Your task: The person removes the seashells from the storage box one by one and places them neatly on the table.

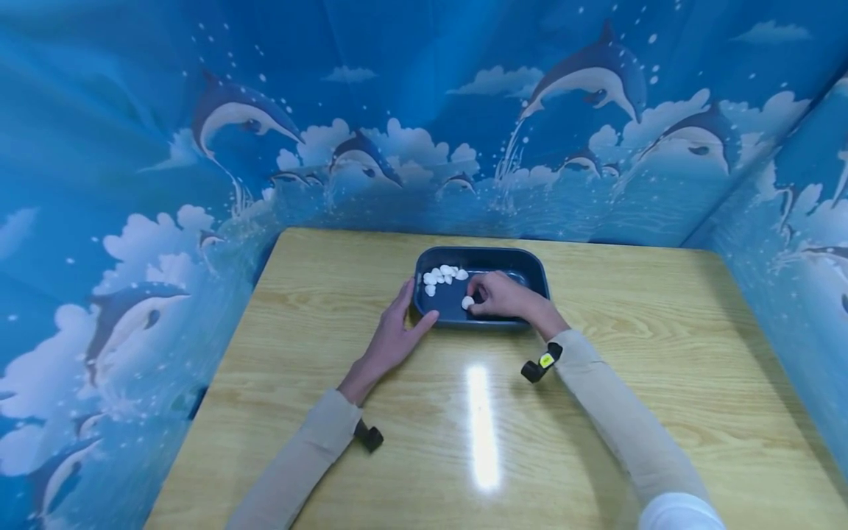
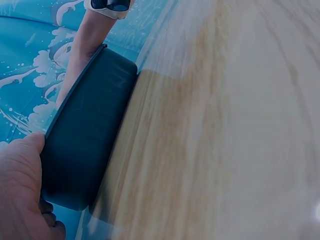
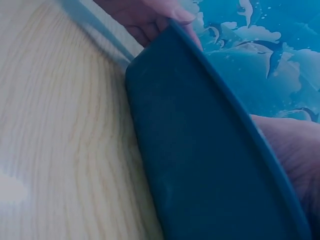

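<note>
A dark blue rectangular tub [image 1: 450, 322] stands on the table, with several small white, rounded, pebble-like pieces [image 1: 439, 275] grouped at its left end. My left hand [image 1: 391, 335] holds the tub's near left corner, thumb against the front side and fingers at the left end. Inside the tub, my right hand [image 1: 506, 296] pinches one white piece [image 1: 467, 302] between thumb and fingers, close to the bottom. In the left wrist view, the left hand [image 2: 22, 182] is against the tub wall [image 2: 90, 130]. The tub's side [image 3: 185, 145] hides the right fingers in the right wrist view.
The wooden table [image 1: 318, 294] extends around the tub, with a bright light reflection in front of it. A blue dolphin-printed curtain [image 1: 424, 88] hangs close behind the table and along its sides. Both wrists wear small black cameras [image 1: 542, 362].
</note>
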`<state>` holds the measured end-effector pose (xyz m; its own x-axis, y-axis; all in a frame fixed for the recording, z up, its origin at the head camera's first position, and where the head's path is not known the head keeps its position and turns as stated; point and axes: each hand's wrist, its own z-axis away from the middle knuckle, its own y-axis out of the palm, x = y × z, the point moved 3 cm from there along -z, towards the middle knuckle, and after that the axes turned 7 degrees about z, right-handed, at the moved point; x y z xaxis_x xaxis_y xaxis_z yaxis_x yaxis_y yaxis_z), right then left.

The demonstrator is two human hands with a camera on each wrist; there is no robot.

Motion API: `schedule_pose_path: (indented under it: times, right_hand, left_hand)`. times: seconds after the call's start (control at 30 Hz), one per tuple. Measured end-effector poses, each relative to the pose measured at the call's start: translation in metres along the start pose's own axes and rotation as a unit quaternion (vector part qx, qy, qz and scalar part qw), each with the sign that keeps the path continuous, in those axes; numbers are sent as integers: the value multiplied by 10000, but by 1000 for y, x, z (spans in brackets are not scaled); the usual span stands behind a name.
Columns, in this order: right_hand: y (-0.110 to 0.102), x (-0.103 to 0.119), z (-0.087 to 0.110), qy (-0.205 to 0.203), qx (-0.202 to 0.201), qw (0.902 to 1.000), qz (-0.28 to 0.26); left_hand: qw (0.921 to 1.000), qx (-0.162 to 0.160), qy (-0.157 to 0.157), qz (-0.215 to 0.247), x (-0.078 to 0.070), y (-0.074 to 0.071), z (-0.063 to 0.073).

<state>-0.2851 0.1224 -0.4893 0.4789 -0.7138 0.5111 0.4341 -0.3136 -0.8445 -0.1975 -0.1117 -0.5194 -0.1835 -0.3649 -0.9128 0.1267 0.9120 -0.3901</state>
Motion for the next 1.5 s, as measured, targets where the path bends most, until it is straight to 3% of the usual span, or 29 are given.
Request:
schedule_pose_path:
  times: [0.37, 0.7, 1.17, 1.5]
  right_hand:
    - [-12, 15, 18, -157, -338, 9993, -48]
    - [-18, 47, 44, -261, -540, 9981, -166]
    - [10, 87, 77, -733, -660, 9950, -139]
    - [45, 88, 92, -901, -422, 9949, -187]
  left_hand:
    - [9998, 42, 24, 169, 1, 0, 0]
    - [9997, 56, 127, 194, 1, 0, -1]
    - [9994, 6, 291, 209, 3, 0, -2]
    - [9992, 7, 337, 210, 2, 0, -2]
